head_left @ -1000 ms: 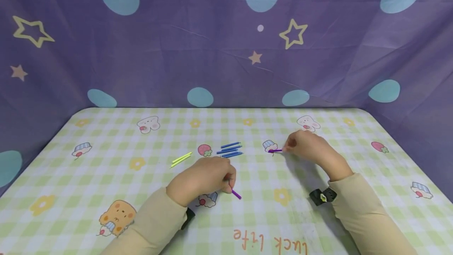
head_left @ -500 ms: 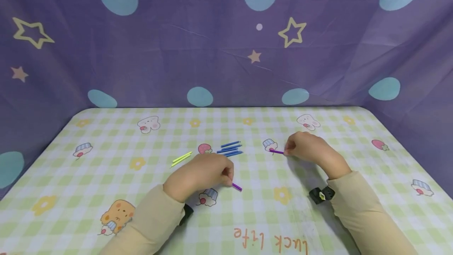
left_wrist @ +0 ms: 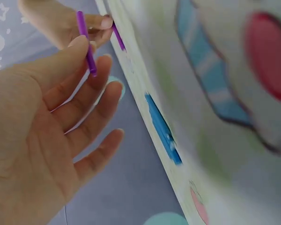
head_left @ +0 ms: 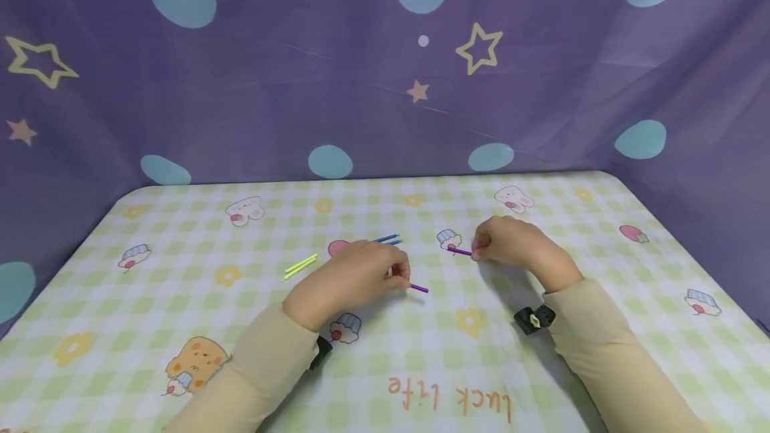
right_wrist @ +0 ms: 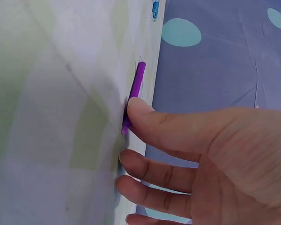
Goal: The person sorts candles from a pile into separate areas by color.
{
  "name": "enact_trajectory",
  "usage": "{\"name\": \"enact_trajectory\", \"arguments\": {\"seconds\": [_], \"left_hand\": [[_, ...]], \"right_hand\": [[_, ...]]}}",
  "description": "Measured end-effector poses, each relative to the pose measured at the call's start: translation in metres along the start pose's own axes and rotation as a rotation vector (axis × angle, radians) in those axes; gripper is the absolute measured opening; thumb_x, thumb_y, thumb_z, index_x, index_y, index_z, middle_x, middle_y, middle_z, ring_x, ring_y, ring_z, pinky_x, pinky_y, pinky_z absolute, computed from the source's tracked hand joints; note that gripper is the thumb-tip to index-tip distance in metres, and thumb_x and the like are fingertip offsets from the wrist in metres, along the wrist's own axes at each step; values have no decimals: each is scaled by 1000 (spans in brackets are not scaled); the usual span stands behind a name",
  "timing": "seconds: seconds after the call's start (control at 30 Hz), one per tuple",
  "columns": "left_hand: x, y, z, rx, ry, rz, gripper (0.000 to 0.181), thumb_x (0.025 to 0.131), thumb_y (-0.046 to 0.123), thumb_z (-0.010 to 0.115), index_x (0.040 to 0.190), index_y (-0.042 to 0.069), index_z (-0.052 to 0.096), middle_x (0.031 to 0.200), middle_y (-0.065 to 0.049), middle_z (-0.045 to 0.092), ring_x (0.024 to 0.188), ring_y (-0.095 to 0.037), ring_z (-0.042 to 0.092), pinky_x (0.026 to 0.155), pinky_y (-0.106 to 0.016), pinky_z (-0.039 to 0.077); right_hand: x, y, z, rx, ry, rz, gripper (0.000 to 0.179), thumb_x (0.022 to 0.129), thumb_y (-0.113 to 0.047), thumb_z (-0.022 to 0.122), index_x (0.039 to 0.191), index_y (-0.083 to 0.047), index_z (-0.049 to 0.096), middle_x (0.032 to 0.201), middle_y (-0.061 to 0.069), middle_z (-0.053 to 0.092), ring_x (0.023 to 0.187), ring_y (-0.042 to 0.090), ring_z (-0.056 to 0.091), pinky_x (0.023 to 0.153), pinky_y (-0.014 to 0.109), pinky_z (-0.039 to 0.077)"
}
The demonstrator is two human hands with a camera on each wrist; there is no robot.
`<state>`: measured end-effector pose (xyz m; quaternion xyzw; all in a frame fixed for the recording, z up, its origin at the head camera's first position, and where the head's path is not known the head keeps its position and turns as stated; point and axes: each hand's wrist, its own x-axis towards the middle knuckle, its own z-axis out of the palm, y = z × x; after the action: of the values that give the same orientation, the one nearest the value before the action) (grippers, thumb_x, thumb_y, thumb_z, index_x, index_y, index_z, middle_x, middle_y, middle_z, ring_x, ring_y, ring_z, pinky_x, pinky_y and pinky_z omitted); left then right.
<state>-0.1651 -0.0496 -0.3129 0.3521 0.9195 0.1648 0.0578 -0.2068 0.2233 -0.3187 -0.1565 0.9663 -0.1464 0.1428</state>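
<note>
In the head view my left hand (head_left: 355, 279) pinches a short purple stick (head_left: 419, 288) above the middle of the table. The left wrist view has that purple stick (left_wrist: 84, 28) between thumb and index finger, the other fingers spread loosely. Farther right, my right hand (head_left: 520, 242) pinches a second purple stick (head_left: 460, 252) low at the tablecloth. Up close, the right thumb lies across this purple stick (right_wrist: 138, 77); whether another is beneath it I cannot tell. Blue sticks (head_left: 388, 240) lie behind my left hand, which partly hides them.
Yellow sticks (head_left: 301, 264) lie side by side left of the blue ones. A green-and-white checked tablecloth (head_left: 240, 313) with printed cartoons covers the table. Behind its far edge hangs a purple curtain (head_left: 361, 52) with stars and ovals.
My left hand has moved forward and to the right with its purple stick, covering more of the blue sticks. The right hand stays nearly in place; the head view has shifted slightly.
</note>
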Motion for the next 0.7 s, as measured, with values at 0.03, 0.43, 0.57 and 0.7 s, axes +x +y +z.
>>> {"name": "enact_trajectory", "arguments": {"seconds": [0.03,0.43,0.57,0.7], "left_hand": [[4,2,0,9,-4,3,13,92,28,73,81,27,65,81,16,61,70,-9,53,74,-30,43],[71,22,-2,164,-40,128,12,94,28,69,83,24,67,77,14,60,70,-7,53,70,-30,44],[89,24,4,220,-63,130,10,94,30,69,86,25,69,79,15,61,73,-5,55,72,-28,45],[101,27,11,265,-44,118,6,93,30,71,89,25,73,86,15,66,80,-5,60,76,-30,48]], "right_hand": [[1,0,0,4,-1,-5,5,89,-19,73,86,-16,71,83,-4,65,74,14,54,73,39,45],[-7,7,-9,45,-36,-11,8,88,-17,75,94,-13,72,92,4,70,83,18,63,78,43,49],[-10,11,-13,43,-46,-17,9,89,-16,74,96,-11,72,93,5,70,85,19,64,80,43,49],[-12,14,-14,43,-47,-32,11,89,-16,74,98,-10,73,94,6,70,87,20,64,80,43,50]]}}
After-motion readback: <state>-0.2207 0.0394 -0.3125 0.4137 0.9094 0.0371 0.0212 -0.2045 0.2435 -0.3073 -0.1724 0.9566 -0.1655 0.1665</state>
